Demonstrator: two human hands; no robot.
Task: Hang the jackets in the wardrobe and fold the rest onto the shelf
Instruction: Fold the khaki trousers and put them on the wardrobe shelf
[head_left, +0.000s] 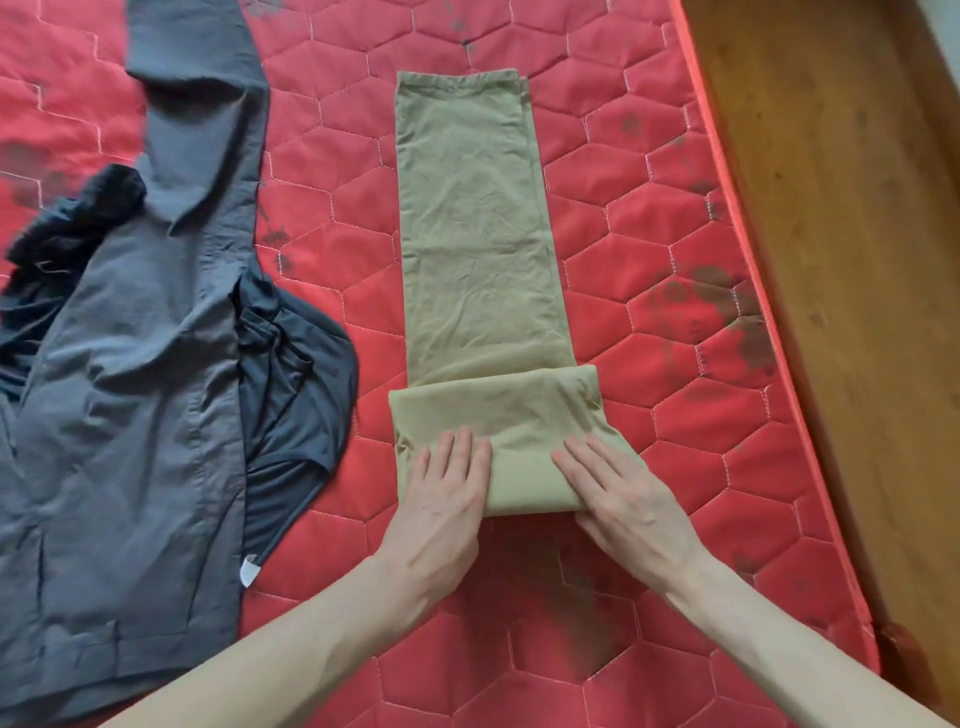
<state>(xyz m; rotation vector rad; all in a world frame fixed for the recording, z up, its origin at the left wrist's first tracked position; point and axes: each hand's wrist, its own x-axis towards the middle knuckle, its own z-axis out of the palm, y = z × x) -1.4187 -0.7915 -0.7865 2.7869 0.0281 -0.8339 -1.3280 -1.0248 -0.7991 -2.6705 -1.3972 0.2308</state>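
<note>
Landmark: olive trousers (475, 249), long narrow strip, legs stacked, lying flat lengthwise on the mattress.
Trousers, near end: folded over once into a thick band (493, 415); band a bit wider than the strip beyond it; fold edge faces the person.
Trousers, far end: hems squared off, wrinkled, lying flat, far from both hands.
L hand (441, 499): palm down on left part of the band; fingers straight, close together, pressing flat; nothing gripped; thumb side at the band's near edge.
R hand (623, 499): palm down on right part of the band; fingers straight, slightly spread, pressing flat; nothing gripped.
Hands, relation: apart, bare strip of band between them; both forearms bare, coming in from the bottom of the view.
Grey jacket (140, 364): left of trousers, not touching them; spread open, crumpled; one sleeve runs toward the far side; dark lining shows at its right edge.
Dark garment (301, 374): under/beside jacket's right edge, between jacket and trousers; cannot tell whether separate item or jacket lining; small white tag (249, 571) at its near corner.
Mattress (649, 260): red, quilted in hexagons, dark stains esp. right of trousers; under all clothing.
Wood floor (841, 260): right of trousers, beyond mattress edge.
</note>
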